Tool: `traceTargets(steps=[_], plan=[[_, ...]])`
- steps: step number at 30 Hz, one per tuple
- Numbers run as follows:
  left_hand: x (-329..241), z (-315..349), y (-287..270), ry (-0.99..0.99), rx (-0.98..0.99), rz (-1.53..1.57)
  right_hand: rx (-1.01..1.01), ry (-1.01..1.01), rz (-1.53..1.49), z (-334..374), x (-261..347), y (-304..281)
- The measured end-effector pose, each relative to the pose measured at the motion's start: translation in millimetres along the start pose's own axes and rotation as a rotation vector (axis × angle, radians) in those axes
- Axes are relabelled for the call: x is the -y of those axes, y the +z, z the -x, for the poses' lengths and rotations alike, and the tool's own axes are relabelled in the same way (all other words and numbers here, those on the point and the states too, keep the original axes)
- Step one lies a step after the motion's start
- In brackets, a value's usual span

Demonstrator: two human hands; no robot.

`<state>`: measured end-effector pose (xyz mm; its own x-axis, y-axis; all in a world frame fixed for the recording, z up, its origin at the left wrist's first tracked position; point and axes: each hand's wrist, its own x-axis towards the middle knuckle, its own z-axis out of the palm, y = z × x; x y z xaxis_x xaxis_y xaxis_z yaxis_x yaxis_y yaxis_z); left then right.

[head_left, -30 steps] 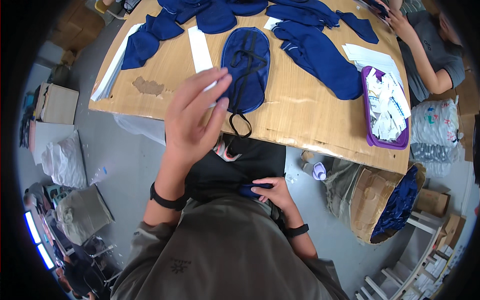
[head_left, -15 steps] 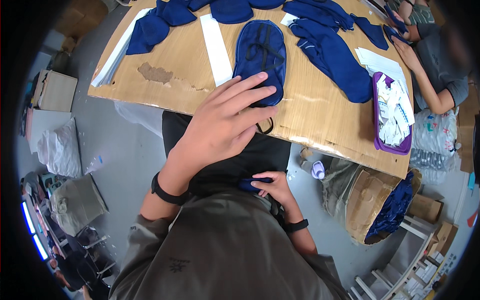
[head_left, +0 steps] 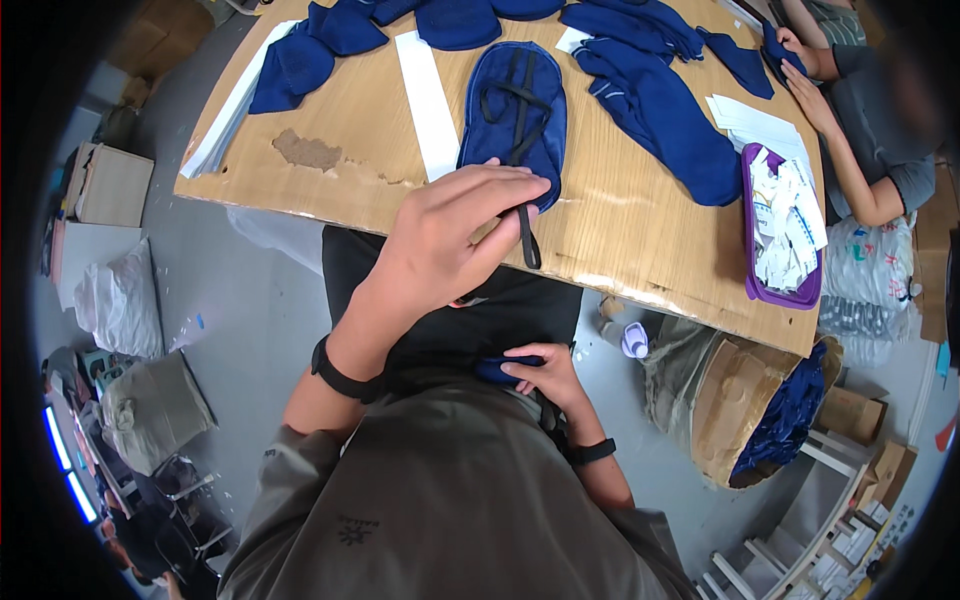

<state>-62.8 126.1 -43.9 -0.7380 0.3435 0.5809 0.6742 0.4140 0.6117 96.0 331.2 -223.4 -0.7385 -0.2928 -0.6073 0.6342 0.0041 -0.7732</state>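
Observation:
A flat, oval dark blue drawstring pouch (head_left: pixel 512 105) lies near the table's front edge. Its black cord (head_left: pixel 530 240) runs down the middle, and the end hangs below the fingers in a narrow loop. My left hand (head_left: pixel 445 240) bends over the pouch's near end, fingertips drawn together on the cord; the exact grip is partly covered. Down at my lap, my right hand (head_left: pixel 548 375) holds a small dark blue item (head_left: pixel 495 370) between thumb and fingers. Most of that item is hidden, so its kind is unclear.
Dark blue fabric pieces (head_left: pixel 670 125) lie along the table's far side and right. White paper strips (head_left: pixel 425 105) flank the pouch. A purple basket (head_left: pixel 785 295) of white slips stands right. Beyond it a co-worker's hands (head_left: pixel 805 90) hold blue fabric. An open carton (head_left: pixel 725 400) stands below.
My left hand's spread fingers have drawn together at the pouch's near end. The cord's end hangs straighter beneath them. My right hand stays at my lap.

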Motion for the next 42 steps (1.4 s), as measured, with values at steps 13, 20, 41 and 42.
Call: traceTargets(steps=[13, 20, 41, 42], plan=[[10.4, -35.4, -13.3, -0.489, 0.008, 0.542, 0.027, -0.021, -0.027, -2.1, -4.3, -2.5], [27.7, -49.3, -0.8, -0.523, 0.047, 0.477, 0.012, 0.028, -0.01, -3.4, -2.1, -2.6], [31.8, -98.1, -69.1, -0.059, 0.637, 0.402, 0.093, 0.081, -0.005, -9.4, 10.3, -6.4], [30.0, -99.3, -64.4, -0.125, 0.577, 0.384, 0.099, 0.076, -0.01, -9.0, 9.1, -8.3]])
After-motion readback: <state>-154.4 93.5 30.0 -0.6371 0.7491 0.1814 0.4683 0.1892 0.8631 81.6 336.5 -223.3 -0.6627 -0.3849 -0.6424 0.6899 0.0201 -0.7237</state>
